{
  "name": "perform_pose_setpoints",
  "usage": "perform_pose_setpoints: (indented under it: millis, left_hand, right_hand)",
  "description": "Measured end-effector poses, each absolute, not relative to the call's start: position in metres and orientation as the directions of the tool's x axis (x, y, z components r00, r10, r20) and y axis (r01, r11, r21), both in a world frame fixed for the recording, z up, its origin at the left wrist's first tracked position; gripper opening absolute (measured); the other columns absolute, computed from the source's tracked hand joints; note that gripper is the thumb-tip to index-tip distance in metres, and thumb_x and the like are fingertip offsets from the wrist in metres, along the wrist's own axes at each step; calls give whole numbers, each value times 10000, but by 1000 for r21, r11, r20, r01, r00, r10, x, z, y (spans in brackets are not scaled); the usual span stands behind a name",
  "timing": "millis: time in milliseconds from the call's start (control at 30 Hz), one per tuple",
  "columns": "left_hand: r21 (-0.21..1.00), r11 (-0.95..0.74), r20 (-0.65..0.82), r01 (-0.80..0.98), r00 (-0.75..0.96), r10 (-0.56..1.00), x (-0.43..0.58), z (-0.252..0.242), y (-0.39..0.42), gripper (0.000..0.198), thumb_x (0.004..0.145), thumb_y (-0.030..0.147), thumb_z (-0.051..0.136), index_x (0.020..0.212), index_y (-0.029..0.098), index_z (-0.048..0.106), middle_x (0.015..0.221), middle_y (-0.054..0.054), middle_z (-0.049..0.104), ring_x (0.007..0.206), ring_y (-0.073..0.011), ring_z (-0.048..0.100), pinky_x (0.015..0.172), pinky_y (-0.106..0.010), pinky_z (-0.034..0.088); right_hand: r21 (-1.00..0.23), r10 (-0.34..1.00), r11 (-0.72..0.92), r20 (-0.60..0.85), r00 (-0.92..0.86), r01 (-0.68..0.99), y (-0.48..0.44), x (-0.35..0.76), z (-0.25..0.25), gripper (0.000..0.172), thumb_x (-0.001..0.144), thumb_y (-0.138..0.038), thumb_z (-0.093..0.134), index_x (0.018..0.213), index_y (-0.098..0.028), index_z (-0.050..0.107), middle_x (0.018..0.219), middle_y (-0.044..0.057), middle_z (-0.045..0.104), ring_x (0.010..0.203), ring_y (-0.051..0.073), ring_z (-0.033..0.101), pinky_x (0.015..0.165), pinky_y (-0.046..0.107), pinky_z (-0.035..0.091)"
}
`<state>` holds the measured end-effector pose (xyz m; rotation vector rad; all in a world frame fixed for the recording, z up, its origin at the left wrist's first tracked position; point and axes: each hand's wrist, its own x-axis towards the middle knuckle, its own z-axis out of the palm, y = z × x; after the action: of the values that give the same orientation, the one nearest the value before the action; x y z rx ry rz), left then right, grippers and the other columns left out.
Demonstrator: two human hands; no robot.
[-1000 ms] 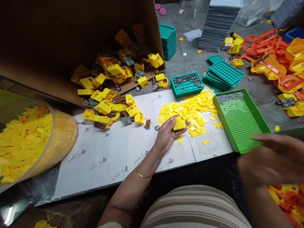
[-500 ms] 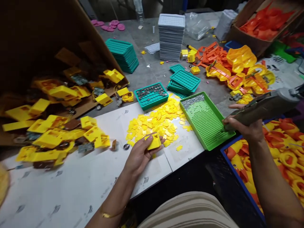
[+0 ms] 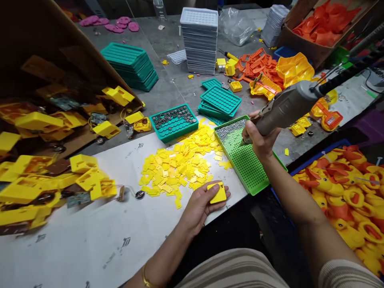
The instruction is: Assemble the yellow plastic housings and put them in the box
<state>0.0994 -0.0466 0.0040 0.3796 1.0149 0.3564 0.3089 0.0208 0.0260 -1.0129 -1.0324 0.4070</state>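
Observation:
Between the thumb and fingers of my left hand [image 3: 201,206] is a small yellow plastic box [image 3: 218,193], its face with little holes turned up. My right hand [image 3: 261,140] is wrapped round a grey electric screwdriver [image 3: 283,106]. The screwdriver's tip points down into a green perforated tray [image 3: 250,160], close to the small silver screws [image 3: 231,130] gathered at the tray's far end. Left of that tray, a heap of flat yellow plastic pieces [image 3: 180,166] spreads over the white sheet.
A teal tray [image 3: 177,134] holds small round metal parts. Yellow boxes with wiring [image 3: 90,172] spill from a carton [image 3: 99,52] on the left. Stacked white trays [image 3: 200,44] and teal trays [image 3: 129,66] stand behind. Yellow-orange toy ducks [image 3: 339,200] fill a crate at right.
My right hand has brought the screwdriver from the green tray's near right side toward the screws at its far end. My left hand has turned the yellow box and shifted right and nearer me.

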Motion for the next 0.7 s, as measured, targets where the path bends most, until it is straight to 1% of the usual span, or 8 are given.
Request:
perform_pose_setpoints:
  millis: [167, 300, 400, 600, 700]
  left_hand:
    - [451, 885, -754, -113, 481, 446, 99, 3, -42, 261, 826, 228, 640, 1053, 106, 597, 1035, -150, 709, 922, -241, 708, 652, -245, 605]
    - [454, 883, -750, -118, 484, 450, 100, 4, -41, 313, 809, 237, 661, 1080, 108, 574, 1037, -165, 703, 916, -248, 709, 644, -251, 605]
    - [454, 882, -745, -127, 489, 454, 99, 4, -40, 339, 808, 233, 660, 1105, 109, 555, 1034, -169, 702, 918, -252, 708, 652, -255, 604]
    - [447, 880, -742, -161, 484, 465, 99, 2, -42, 298, 820, 202, 634, 1092, 103, 567, 1033, -152, 700, 940, -248, 702, 688, -263, 603]
    - [451, 878, -740, -159, 484, 468, 99, 2, -43, 298, 816, 195, 637, 1091, 100, 571, 1037, -155, 700, 954, -243, 698, 714, -257, 596]
  right_hand:
    - [-855, 724, 504, 494, 481, 120, 33, 299, 23, 191, 747, -317, 680, 865, -212, 573, 477, -95, 466, 348, 72, 440, 350, 219, 368]
    - [-876, 739, 465, 464, 489, 129, 35, 297, 23, 257, 722, -394, 695, 845, -212, 562, 468, -97, 456, 349, 70, 432, 357, 224, 365]
    - [-877, 736, 461, 462, 495, 133, 35, 296, 23, 277, 712, -421, 697, 841, -223, 552, 450, -101, 446, 336, 71, 416, 346, 228, 350]
    - [-876, 731, 456, 469, 496, 156, 35, 294, 21, 290, 702, -463, 695, 773, -247, 516, 459, -97, 428, 326, 78, 394, 330, 245, 327]
    - [-879, 756, 443, 471, 455, 176, 35, 295, 19, 283, 718, -470, 692, 818, -259, 532, 477, -90, 433, 345, 91, 399, 350, 266, 353]
